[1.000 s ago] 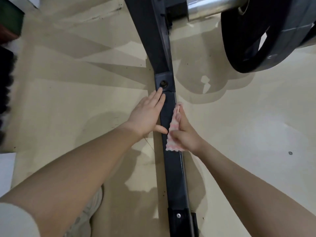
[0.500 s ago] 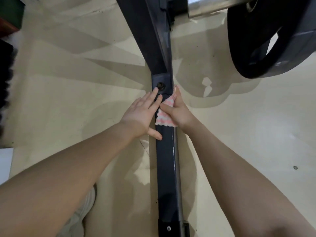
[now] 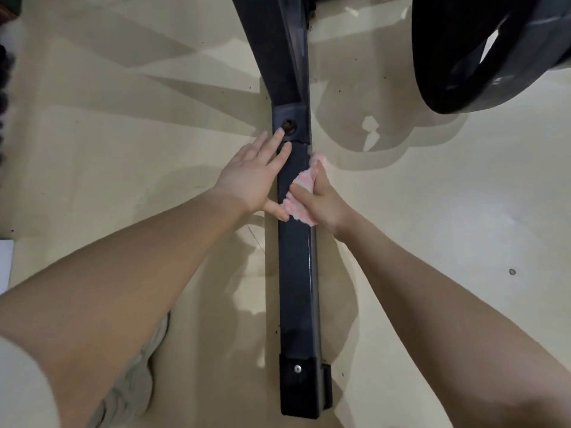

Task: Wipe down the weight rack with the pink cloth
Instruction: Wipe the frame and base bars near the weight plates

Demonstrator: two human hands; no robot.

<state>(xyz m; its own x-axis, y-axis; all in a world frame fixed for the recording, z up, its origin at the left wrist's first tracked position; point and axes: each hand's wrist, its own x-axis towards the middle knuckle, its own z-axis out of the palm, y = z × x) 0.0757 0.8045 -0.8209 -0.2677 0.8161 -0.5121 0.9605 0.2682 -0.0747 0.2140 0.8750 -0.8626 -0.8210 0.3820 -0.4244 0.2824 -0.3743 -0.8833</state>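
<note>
Both hands on dark rack foot [image 3: 297, 273], right hand [image 3: 323, 199] clutching pink cloth [image 3: 301, 197].

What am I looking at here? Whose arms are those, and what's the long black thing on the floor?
The picture comes from a camera worn on a person's head, looking down, so the two arms belong to that person. The long black thing is the bottom bar of a weight rack, lying flat on a pale floor. The big dark ring at the top right is a weight plate, hanging above the floor. The right hand holds a pink cloth and presses it on the bar to clean it. The left hand is open and flat, resting against the bar's left side, with fingertips near a bolt hole. At the bottom left you can see part of the person's shoe.
</note>
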